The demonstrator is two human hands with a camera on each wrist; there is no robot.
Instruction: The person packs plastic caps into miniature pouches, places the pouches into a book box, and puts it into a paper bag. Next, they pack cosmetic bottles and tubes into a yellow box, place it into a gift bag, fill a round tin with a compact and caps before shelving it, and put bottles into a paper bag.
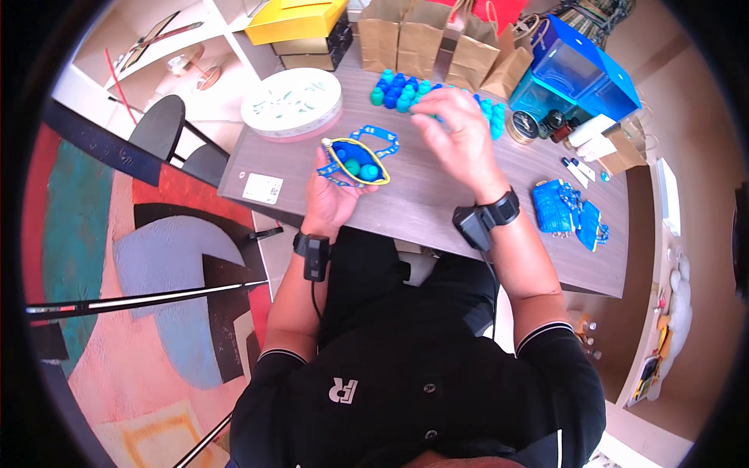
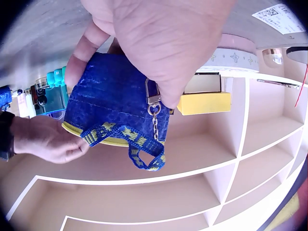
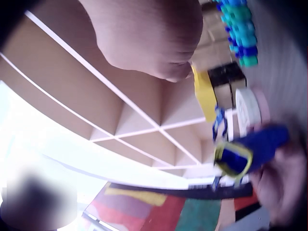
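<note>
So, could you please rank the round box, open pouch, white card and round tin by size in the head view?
Largest to smallest:
1. Round box
2. Open pouch
3. White card and round tin: too alike to rank

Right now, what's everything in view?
Pouch: one, blue and yellow, left hand
Balls: several, teal and blue, in pouch
Small pieces: many, blue and teal, table's back
Round box: one, white and pink, back left
Carton: one, yellow, behind that
Paper bags: several, brown, back
Plastic box: one, blue, back right
Small pouches: at least two, blue, right
Label: one, white, left
Table: one, grey, centre
Left hand: one, bare, holding pouch
Right hand: one, bare, above table
</note>
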